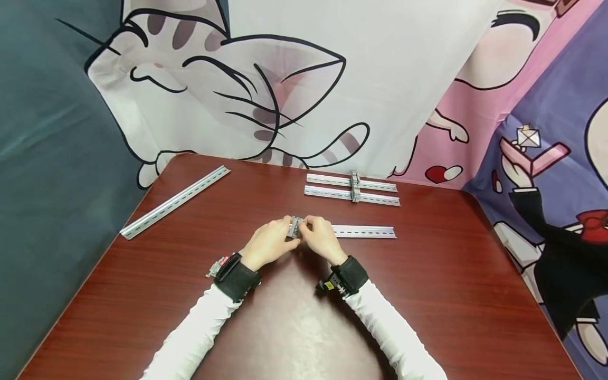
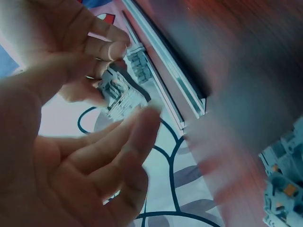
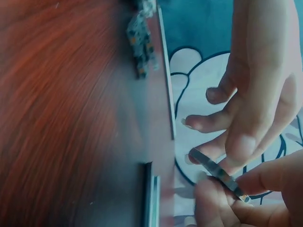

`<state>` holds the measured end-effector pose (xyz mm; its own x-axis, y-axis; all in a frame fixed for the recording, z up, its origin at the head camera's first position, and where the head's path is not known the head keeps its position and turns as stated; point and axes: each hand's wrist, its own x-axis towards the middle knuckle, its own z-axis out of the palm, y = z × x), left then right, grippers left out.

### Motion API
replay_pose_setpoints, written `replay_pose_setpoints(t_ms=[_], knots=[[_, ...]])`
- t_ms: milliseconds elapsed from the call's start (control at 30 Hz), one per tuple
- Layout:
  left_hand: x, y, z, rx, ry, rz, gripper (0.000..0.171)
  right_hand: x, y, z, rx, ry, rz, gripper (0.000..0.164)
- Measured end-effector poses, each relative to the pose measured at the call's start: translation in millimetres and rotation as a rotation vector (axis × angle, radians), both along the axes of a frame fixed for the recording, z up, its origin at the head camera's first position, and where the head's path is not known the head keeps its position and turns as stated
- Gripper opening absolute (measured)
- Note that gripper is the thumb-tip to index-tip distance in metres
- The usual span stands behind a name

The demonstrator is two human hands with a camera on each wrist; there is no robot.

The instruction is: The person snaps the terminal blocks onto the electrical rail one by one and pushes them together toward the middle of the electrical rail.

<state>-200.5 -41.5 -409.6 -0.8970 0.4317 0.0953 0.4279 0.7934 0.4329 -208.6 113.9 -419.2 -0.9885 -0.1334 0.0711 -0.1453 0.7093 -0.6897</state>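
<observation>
Between both hands, above the table, is a thin grey terminal block [image 1: 294, 227]; its side with metal parts faces the left wrist view [image 2: 124, 94]. My left hand [image 1: 269, 241] grips it between thumb and fingers from the left. Opposite, my right hand [image 1: 323, 238] pinches its other end, clearest in the right wrist view. Behind the hands lies a short slotted metal DIN rail [image 1: 364, 231], its left part hidden. Beside my left wrist sit several loose grey terminal blocks [image 1: 217, 266], partly covered by the wrist strap; orange bits show on them [image 2: 284, 189].
Two parallel DIN rails [image 1: 328, 179] lie at the back, with a row of grey terminal blocks [image 1: 355, 187] across both. A longer DIN rail [image 1: 176, 202] lies slanted along the left edge of the brown table [image 1: 451, 274]. Printed cloth hangs behind and beside the table.
</observation>
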Motion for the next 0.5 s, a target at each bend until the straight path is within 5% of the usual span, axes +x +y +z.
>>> replay_pose_setpoints(t_ms=[167,500], knots=[[0.5,-7,-5.8,-0.118,-0.032,-0.075,0.044,-8.6,-1,-7.9,0.124,0.034,-0.015,0.023],[5.0,-7,-11.2,-0.216,-0.110,-0.085,0.040,-19.8,-5,-9.3,0.298,0.006,0.059,0.027]])
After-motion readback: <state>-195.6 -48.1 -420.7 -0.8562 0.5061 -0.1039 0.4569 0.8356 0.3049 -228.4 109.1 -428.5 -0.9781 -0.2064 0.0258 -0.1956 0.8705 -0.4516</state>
